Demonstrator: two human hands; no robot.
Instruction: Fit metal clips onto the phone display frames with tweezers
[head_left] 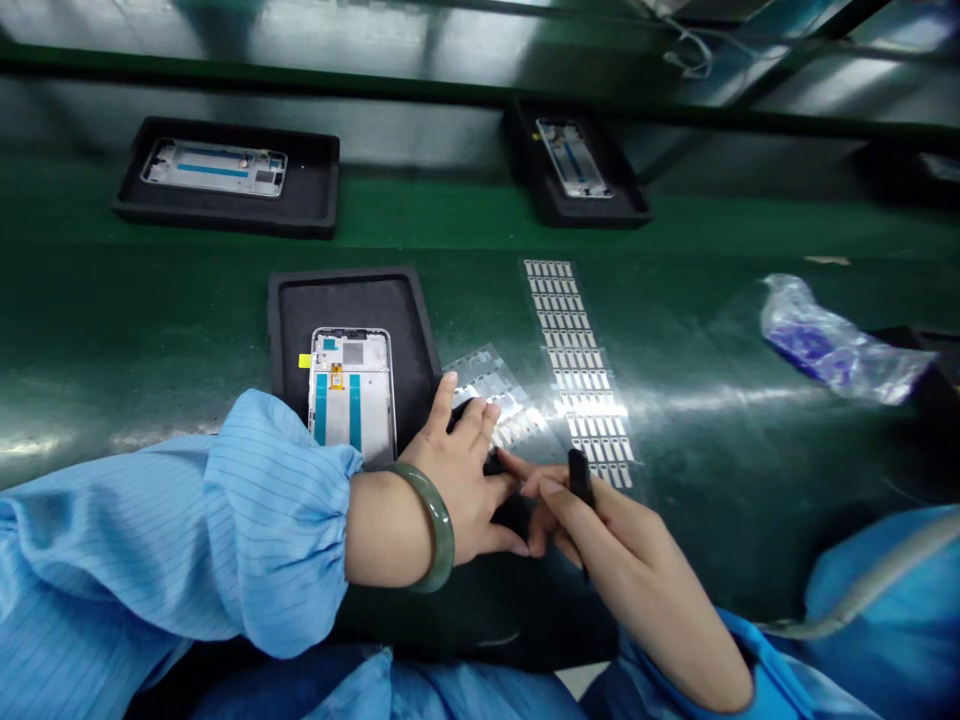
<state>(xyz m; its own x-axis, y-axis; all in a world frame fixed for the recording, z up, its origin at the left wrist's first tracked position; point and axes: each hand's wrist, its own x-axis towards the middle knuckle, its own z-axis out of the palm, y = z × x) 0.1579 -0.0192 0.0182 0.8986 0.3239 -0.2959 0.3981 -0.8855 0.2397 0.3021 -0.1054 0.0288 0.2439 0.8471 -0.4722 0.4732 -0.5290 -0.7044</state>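
Observation:
My left hand (457,480), with a green bangle at the wrist, lies with its fingers spread over a black object, mostly covered by the hand. Close beside it, my right hand (577,515) is closed round a slim black tool (580,475); its tip is hidden, so I cannot tell the kind. Beyond my left fingertips lies a clear sheet with small silvery stickers (491,385). A phone frame (376,395) with blue strips and a yellow tab rests in a black tray (405,310), left of my left hand and partly behind my sleeve.
A long sheet of small stickers (566,330) lies right of centre on the green bench (697,400). Two black trays (315,185) (551,205) with phone frames stand at the back. A crumpled plastic bag (840,345) lies at the right, near another person's blue sleeve (885,600).

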